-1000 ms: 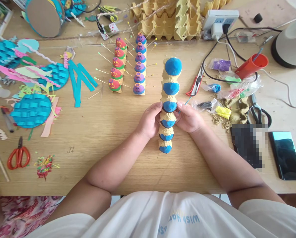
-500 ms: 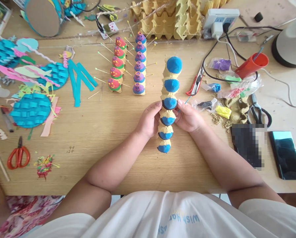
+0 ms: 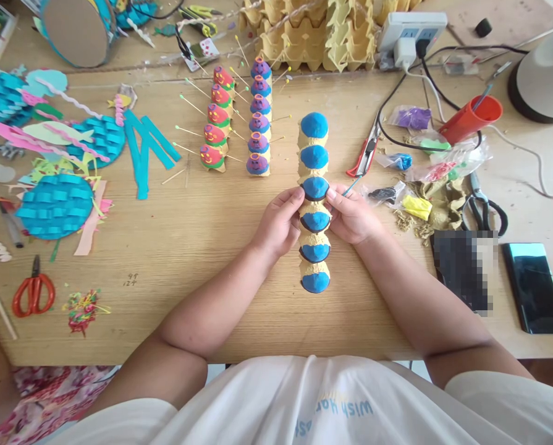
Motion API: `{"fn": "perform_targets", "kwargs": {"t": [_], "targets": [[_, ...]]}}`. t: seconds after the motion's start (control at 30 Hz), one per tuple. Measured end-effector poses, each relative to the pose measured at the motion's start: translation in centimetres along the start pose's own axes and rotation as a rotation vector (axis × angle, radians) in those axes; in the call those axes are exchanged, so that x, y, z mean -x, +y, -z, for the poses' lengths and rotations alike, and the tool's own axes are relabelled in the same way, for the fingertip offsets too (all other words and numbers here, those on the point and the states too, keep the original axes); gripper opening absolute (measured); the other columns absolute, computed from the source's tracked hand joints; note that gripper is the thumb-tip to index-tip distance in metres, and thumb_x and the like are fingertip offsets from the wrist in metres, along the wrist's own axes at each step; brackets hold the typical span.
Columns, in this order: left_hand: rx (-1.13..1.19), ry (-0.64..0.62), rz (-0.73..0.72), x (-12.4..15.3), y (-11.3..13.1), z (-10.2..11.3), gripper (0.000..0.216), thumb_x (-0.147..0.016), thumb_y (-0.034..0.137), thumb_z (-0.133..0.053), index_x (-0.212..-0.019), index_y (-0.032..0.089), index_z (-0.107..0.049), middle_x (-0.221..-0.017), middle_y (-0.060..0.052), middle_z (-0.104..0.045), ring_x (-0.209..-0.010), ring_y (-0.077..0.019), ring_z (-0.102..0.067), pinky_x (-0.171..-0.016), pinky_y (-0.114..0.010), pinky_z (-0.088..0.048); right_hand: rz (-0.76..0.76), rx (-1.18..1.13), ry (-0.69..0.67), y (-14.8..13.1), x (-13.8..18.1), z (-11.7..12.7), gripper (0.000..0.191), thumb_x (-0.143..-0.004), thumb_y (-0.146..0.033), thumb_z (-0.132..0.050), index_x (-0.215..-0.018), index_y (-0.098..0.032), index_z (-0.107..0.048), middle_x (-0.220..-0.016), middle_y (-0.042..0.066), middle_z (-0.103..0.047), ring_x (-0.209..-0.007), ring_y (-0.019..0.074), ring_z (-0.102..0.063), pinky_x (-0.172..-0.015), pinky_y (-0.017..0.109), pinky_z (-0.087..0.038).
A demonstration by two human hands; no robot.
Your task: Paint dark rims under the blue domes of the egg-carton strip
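Between my hands is an egg carton strip [image 3: 314, 220], a row of several bumps capped in blue clay, some with a dark rim along the lower edge. My left hand [image 3: 280, 220] pinches its left side near the third bump. On the opposite side, my right hand [image 3: 354, 215] grips the strip at the same height. A thin blue stick [image 3: 352, 185] pokes out by my right fingers. Two finished strips stand beyond my left hand: a red and green one [image 3: 218, 114] and a purple and blue one [image 3: 258, 117], both with faces and pins.
A red utility knife [image 3: 365, 151], bagged clay [image 3: 417, 208], black scissors [image 3: 484, 210] and a phone [image 3: 536, 287] lie to the right. Woven blue paper discs [image 3: 56, 206] and orange scissors [image 3: 34, 293] are at left. Egg cartons [image 3: 295, 40] and a power strip [image 3: 413, 37] sit behind.
The strip has straightened from a slant to nearly vertical and tilted, so more blue shows on its nearer bumps. Both hands keep their grip.
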State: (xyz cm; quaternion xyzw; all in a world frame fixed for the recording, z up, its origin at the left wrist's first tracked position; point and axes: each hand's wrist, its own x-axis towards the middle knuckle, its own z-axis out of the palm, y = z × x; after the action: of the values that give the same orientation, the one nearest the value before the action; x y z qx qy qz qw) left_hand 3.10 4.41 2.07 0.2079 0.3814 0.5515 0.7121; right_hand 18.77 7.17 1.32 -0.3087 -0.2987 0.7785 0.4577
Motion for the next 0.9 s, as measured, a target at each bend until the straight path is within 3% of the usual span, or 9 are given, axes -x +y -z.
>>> {"fn": "perform_targets", "kwargs": {"t": [0.13,0.3,0.43,0.57,0.9], "targets": [[0.031,0.025,0.042,0.0,0.1,0.0,0.026,-0.088,0.041,-0.092,-0.084,0.021,-0.077,-0.080,0.001,-0.081,-0.063,-0.0121,-0.069,-0.062,-0.025,-0.059,0.000,0.016,0.015,0.1,0.1,-0.1,0.053,-0.064,-0.052,-0.107,-0.074,-0.019,-0.067,-0.061,-0.007,-0.058,-0.055,0.0072,-0.051,-0.055,0.021,-0.046],[0.051,-0.033,0.040,0.1,0.1,-0.2,0.022,-0.097,0.041,-0.084,-0.093,0.020,-0.080,-0.086,0.000,-0.083,-0.079,-0.0145,-0.078,-0.073,-0.025,-0.062,0.006,-0.010,0.018,0.1,0.1,-0.2,0.054,-0.064,-0.052,-0.107,-0.072,-0.020,-0.065,-0.062,-0.007,-0.058,-0.056,0.0065,-0.050,-0.056,0.021,-0.047],[0.016,-0.019,0.013,0.0,0.1,-0.3,0.012,-0.097,0.032,-0.084,-0.093,0.021,-0.082,-0.083,0.001,-0.082,-0.078,-0.0140,-0.078,-0.074,-0.023,-0.060,0.010,-0.006,0.012,-0.1,0.2,-0.4,0.054,-0.064,-0.053,-0.107,-0.073,-0.020,-0.064,-0.063,-0.008,-0.057,-0.057,0.0068,-0.051,-0.057,0.021,-0.049],[0.010,0.002,0.008,0.0,0.2,-0.5,0.011,-0.099,0.028,-0.082,-0.090,0.021,-0.083,-0.081,0.001,-0.081,-0.073,-0.0121,-0.074,-0.071,-0.022,-0.056,0.009,0.045,0.004,-0.2,0.3,-0.6,0.053,-0.061,-0.052,-0.108,-0.079,-0.021,-0.069,-0.071,-0.006,-0.066,-0.062,0.0086,-0.058,-0.062,0.023,-0.054],[0.087,0.108,0.144,0.2,0.8,-1.1,0.012,-0.090,0.026,-0.091,-0.088,0.023,-0.080,-0.081,0.000,-0.081,-0.090,-0.0185,-0.081,-0.078,-0.025,-0.060,0.067,0.107,0.087,-0.3,0.3,-0.9,0.052,-0.057,-0.052,-0.109,-0.074,-0.022,-0.070,-0.069,-0.007,-0.069,-0.061,0.0085,-0.058,-0.063,0.024,-0.056]]}}
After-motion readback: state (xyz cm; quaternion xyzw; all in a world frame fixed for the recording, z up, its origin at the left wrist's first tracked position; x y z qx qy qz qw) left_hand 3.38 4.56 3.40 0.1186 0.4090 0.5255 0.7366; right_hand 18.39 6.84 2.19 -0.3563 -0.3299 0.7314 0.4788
